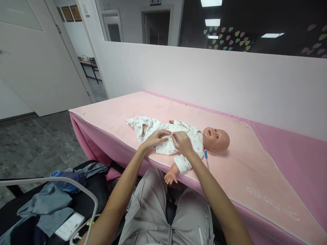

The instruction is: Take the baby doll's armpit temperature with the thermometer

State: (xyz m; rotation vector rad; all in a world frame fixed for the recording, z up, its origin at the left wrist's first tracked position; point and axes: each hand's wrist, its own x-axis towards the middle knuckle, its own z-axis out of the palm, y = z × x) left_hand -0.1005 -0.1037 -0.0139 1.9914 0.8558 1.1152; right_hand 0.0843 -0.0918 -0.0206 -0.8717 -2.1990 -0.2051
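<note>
A baby doll [220, 139] lies on its back across the pink table, its head to the right and one arm hanging over the near edge. It wears a white printed outfit [165, 148]. My left hand [157, 138] rests on the outfit at the doll's belly, thumb and fingers closed on the cloth. Close beside it my right hand [183, 142] has its fingers curled and pinching the same cloth. The fingertips of both hands nearly meet. Exactly which fold or fastening they hold is hidden. A thin stick with a blue cap [206, 155] lies beside the doll's neck.
The pink-covered table [250, 177] stands against a white half wall [204, 80] with a window above. At lower left a black chair [95, 189] holds grey cloth [48, 200], a blue bottle [67, 182] and a white phone-like device [70, 226]. A white cable [93, 200] loops nearby.
</note>
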